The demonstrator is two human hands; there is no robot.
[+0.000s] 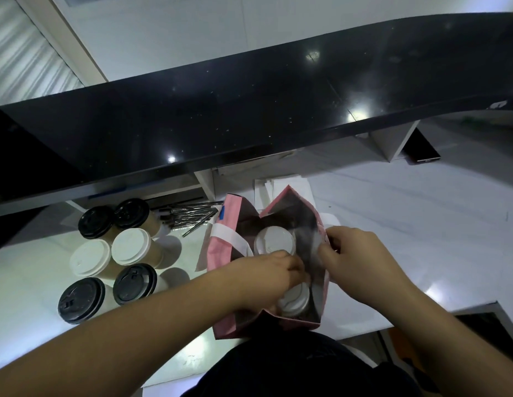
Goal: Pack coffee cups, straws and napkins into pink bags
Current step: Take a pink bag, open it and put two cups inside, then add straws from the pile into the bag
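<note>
Dim, bluish overall; overhead lamps give small glare spots on the black counter [249,116] beyond the hands. Bag [266,282] interior under the left hand [273,272] is dark and motion-smeared. Wide-angle bending curves the counter edge; frame corners soft.

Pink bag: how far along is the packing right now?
Done: one white-lidded cup stands inside the pink bag. In hand: the left hand lowers a second cup in while the right hand pinches the rim open. Left: six cups, the straws and napkins remain on the counter.
</note>
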